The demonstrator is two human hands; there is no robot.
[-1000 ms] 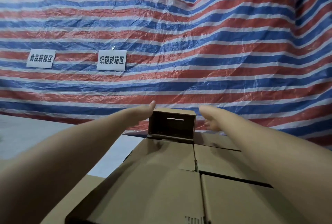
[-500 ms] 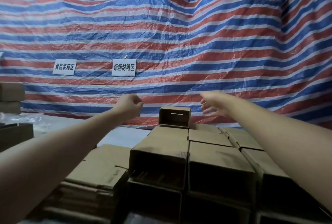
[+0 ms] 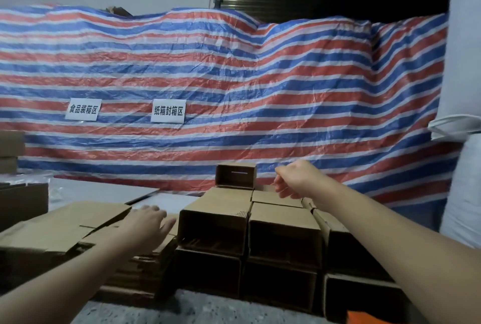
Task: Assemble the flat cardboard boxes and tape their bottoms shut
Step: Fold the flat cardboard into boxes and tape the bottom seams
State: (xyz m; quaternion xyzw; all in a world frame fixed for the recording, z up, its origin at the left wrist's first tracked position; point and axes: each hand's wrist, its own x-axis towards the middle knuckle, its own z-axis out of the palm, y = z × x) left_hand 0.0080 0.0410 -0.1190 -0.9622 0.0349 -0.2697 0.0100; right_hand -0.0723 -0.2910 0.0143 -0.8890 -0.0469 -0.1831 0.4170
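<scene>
**Head view: two hands over stacked cardboard boxes before a striped tarpaulin**

Two white signs hang on the red, white and blue striped tarpaulin. The left sign reads "食品装箱区"; the right sign reads "纸箱封箱区". No print can be read on the cardboard itself.

The assembled boxes stand in a block at centre, lying on their sides in two visible tiers with dark open ends toward the camera. Five open ends can be counted; the right column is partly hidden behind the forearm, so the full count cannot be told. One small box stands on top at the far end, its open face showing a pale slot-like mark.

The pile of flat boxes lies just left of the block; the number of sheets is too hard to make out.

The left hand reaches with straight, spread fingers over the flat pile, grasping nothing. The right hand hovers beside the small box, fingers loosely curled and empty.

More cartons are cut off at the left edge.
</scene>
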